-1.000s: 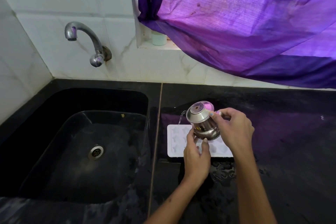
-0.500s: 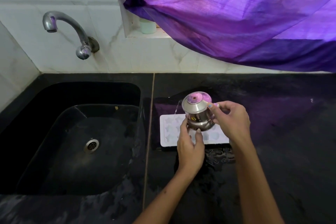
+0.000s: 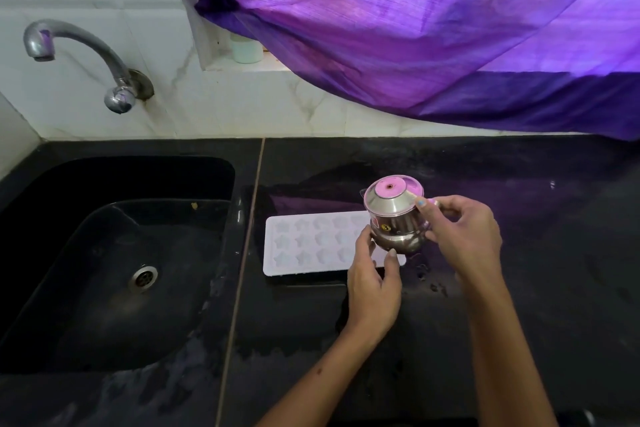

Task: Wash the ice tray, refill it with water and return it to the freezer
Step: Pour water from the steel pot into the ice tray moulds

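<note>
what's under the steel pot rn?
The white ice tray, lying flat on the black counter. The steel pot and both hands hide its right-end star cells.

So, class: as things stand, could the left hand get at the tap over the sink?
Probably not at once: the left hand supports the steel pot above the ice tray. The tap stands unobstructed across the sink, once that hand is freed.

Only one mark can be read: a small round yellow sticker [image 3: 385, 227] bearing a dark numeral "3". It sits on the side of the steel pot [image 3: 394, 215] (low on its neck, on the side facing the camera). No other lettering, brand or sign is legible anywhere else in the view.
</note>
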{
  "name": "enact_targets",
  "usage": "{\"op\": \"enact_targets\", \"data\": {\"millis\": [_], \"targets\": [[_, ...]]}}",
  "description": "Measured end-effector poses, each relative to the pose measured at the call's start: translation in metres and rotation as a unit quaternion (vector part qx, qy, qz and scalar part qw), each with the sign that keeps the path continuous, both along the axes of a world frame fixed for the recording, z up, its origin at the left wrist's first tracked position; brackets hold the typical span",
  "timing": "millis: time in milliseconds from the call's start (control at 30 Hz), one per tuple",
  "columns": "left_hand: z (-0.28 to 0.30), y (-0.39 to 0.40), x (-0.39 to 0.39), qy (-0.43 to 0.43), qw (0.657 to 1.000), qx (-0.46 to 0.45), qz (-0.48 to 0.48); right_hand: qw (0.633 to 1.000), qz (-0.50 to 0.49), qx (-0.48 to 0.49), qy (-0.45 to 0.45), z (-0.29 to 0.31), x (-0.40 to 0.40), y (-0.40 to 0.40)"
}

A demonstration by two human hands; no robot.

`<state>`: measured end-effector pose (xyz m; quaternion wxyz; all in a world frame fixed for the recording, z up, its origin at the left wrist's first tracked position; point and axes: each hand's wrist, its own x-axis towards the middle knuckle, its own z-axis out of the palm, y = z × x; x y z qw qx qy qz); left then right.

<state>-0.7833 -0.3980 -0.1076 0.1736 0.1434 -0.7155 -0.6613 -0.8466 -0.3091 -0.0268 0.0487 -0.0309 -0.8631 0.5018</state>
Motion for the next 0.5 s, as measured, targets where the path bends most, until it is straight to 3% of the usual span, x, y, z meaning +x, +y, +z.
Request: {"op": "enact_targets", "data": {"millis": [500], "targets": [[-0.013,0.063,-0.016,-0.025,0.999,0.019,0.007,0.994,0.039,0.098,-0.011,-0.002,-0.023,0.049]]}}
